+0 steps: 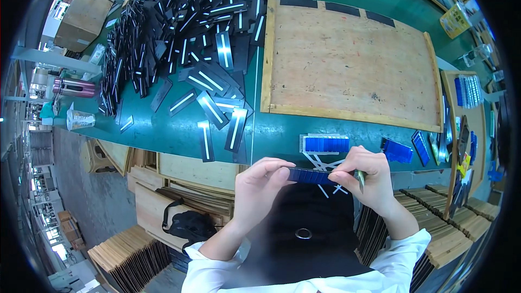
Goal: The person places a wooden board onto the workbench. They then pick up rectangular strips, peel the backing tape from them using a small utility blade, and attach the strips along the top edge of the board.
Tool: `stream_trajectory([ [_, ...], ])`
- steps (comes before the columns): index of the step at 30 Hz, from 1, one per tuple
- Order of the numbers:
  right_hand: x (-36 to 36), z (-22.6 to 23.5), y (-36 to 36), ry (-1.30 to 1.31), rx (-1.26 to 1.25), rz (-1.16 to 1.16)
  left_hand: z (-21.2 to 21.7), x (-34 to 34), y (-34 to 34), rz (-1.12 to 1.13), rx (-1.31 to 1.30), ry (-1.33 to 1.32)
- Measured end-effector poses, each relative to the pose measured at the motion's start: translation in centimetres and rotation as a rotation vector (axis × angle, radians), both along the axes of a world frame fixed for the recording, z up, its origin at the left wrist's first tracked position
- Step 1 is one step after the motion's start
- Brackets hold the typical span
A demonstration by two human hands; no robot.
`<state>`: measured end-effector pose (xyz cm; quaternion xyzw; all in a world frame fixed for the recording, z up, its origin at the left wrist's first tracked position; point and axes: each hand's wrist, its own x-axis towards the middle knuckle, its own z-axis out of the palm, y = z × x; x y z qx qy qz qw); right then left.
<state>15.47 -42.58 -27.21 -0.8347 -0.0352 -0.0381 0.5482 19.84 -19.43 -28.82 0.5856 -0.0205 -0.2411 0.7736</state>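
Note:
A narrow dark-blue strip [310,176], divided into several small cells, is stretched level between my hands above the table's near edge. My left hand [256,187] pinches its left end between thumb and fingers. At the other end, my right hand [369,176] grips it the same way, and a slim greenish tool [360,180] of unclear kind also sits in that hand. Just beyond lies a row of blue pieces [326,144] with pale edging, thin white strips [319,161] beside it. Right of that rest more blue pieces [398,151].
A shallow wooden tray [353,65] with raised edges takes up the table's middle. Black plates with white stripes [217,78] are heaped at left. A plastic cup [81,119] stands near the left edge; a wooden frame [451,184] leans at right. Stacked boards [130,249] are below the table.

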Motion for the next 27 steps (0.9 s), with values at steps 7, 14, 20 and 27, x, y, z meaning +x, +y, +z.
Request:
stream_trajectory([
  [7,0.3,0.5,0.4,-0.042,0.006,-0.005,0.2,0.2,-1.1,-0.150,-0.070,0.024],
  [14,0.3,0.6,0.3,-0.018,0.061,-0.017,0.1,0.5,-1.5,-0.298,0.099,0.013],
  [20,0.9,1.1,-0.7,0.126,0.097,-0.035,2.7,1.9,-2.6,-0.158,0.267,-0.535],
  [27,2.7,2.0,-1.1,0.465,0.265,0.049,3.6,3.6,-2.6,-0.202,0.659,-1.229],
])
